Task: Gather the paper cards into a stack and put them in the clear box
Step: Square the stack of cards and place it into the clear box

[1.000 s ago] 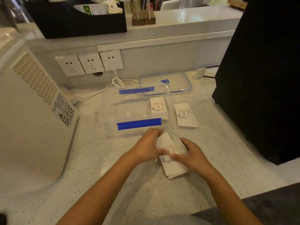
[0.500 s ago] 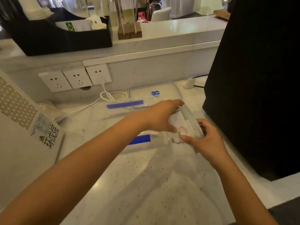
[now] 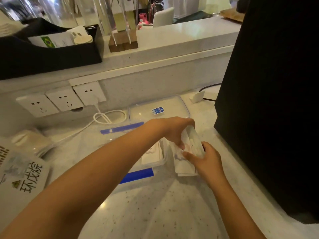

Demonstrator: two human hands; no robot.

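Observation:
Both hands grip a stack of white paper cards point(image 3: 185, 163) just right of the clear box point(image 3: 162, 163), low over the counter. My left hand point(image 3: 174, 131) reaches across the box and pinches the stack's top edge. My right hand point(image 3: 206, 161) holds the stack from the right, thumb on its face. The clear box has blue clips point(image 3: 138, 175) on its near and far sides, and one white card point(image 3: 152, 155) lies inside it at the right end. My left forearm hides much of the box.
The box's clear lid point(image 3: 158, 107) lies behind it. A large black appliance point(image 3: 269, 100) stands close on the right. A white machine point(image 3: 19, 169) sits at the left, with wall sockets point(image 3: 63, 99) and a coiled white cable point(image 3: 110, 116) behind. A raised ledge carries a black tray point(image 3: 51, 54).
Both hands carried the stack from the near side of the box to its right end, over the spot where a loose card lay. The camera tilted up and closer.

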